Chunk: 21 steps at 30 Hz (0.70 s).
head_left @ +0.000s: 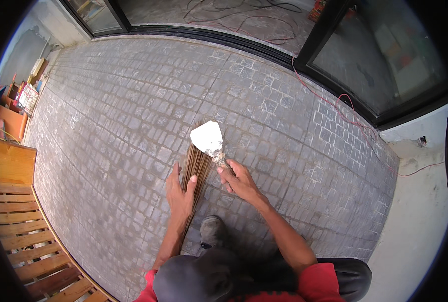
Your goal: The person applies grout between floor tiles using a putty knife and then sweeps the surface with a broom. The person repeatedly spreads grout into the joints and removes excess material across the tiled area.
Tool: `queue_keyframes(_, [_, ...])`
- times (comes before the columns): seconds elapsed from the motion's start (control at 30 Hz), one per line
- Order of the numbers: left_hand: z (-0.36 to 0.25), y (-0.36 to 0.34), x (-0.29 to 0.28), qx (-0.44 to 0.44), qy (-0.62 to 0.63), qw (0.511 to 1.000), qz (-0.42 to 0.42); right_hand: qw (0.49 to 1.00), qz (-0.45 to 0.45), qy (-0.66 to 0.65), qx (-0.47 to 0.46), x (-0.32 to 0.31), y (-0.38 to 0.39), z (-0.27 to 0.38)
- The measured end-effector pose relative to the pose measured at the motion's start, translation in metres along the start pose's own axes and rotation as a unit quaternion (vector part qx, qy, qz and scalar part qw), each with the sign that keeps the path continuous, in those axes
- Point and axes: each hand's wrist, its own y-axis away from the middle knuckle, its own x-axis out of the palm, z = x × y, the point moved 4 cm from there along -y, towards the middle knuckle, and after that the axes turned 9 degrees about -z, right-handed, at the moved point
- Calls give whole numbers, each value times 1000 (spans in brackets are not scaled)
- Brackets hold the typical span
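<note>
Slantwise, the scraper (214, 149), blade (206, 136) forward and slightly left.

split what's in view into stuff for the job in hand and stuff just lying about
In use, it appears:
- metal scraper, in the right hand
- stick broom, at the left hand

Just around:
- red cable by the sliding door
- slatted wooden bench

Floor (108, 100): grey paving of small squarish blocks, laid in rows.
Doorway (163, 30): black-framed, along the far side, with glass panels (372, 60) to left and right and a grey inner floor (269, 17) beyond.
Right wall (410, 226): pale and stained, rising from the paving.
Far-left wall (58, 17): pale, roughly finished.
Bench (28, 240): light brown slatted wood, lower left.
Light: soft, fairly even.
</note>
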Motion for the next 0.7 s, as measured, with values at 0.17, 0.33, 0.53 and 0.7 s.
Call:
queue_keyframes(0.17, [72, 88, -35, 14, -306, 952, 28, 999, -33, 7, 27, -27, -5, 1])
queue_keyframes(0.33, [121, 107, -46, -22, -266, 964, 3, 999, -44, -9, 30, -48, -7, 1])
queue_keyframes(0.53, [102, 53, -132, -180, 71, 973, -122, 996, -56, 19, 63, -91, -3, -18])
queue_keyframes(0.7, [23, -8, -190, -178, 51, 981, -57, 993, 1, 58, 103, -81, 3, -43])
